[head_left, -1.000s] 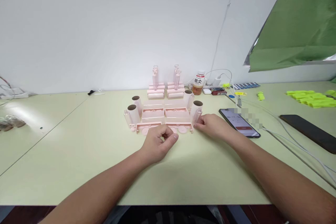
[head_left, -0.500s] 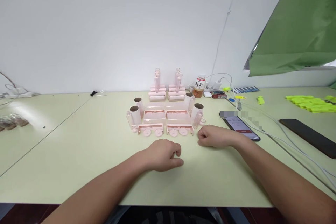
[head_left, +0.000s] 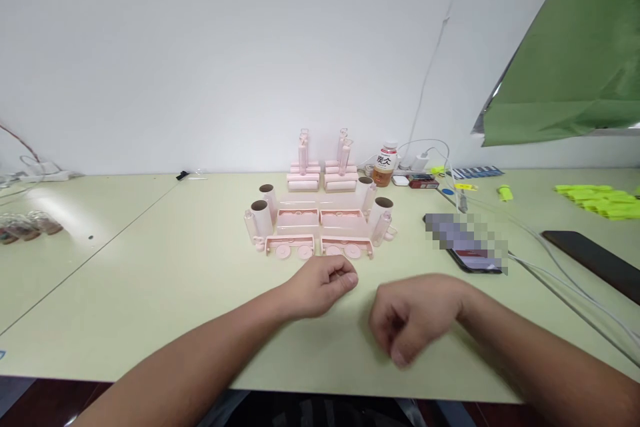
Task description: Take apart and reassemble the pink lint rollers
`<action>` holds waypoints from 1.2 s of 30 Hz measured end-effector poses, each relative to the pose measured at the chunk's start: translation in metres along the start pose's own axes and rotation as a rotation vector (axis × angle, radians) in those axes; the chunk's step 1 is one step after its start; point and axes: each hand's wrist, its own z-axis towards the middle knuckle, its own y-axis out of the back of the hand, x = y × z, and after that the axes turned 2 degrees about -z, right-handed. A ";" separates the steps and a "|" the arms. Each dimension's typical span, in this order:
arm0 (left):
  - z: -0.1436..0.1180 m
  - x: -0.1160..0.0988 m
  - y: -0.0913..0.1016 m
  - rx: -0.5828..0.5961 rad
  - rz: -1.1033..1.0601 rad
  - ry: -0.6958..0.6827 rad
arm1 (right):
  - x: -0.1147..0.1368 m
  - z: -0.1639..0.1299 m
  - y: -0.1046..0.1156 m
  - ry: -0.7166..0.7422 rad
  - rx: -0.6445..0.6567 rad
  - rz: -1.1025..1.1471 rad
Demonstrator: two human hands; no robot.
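Closed loosely, my left hand [head_left: 323, 287] hovers low over the table with thumb against curled fingers, and nothing shows in it. My right hand [head_left: 415, 317] is curled into a blurred fist nearer the table's front edge; I see nothing in it. Just beyond my left hand stand pink lint roller covers [head_left: 290, 240] with round discs before them. White rolls with cardboard cores [head_left: 383, 213] stand upright on both sides, beside clear pink handles [head_left: 381, 228]. More pink roller parts [head_left: 341, 181] stand in rows at the back.
A phone [head_left: 463, 243], partly pixelated, lies at the right, with white cables [head_left: 550, 270] running past it. Behind are a labelled bottle [head_left: 385, 165] and a small red box [head_left: 423, 181]. Yellow-green pieces [head_left: 597, 201] and a dark slab [head_left: 593, 260] lie far right; wrapped items [head_left: 27, 227] far left.
My right hand has moved back toward the table's front edge, away from the pink parts. My left hand has shifted slightly forward, its thumb closing against the fingers. The view has shifted slightly.
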 end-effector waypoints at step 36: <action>0.008 -0.006 -0.015 0.206 -0.771 -0.002 | 0.034 0.015 -0.025 0.735 -0.232 0.093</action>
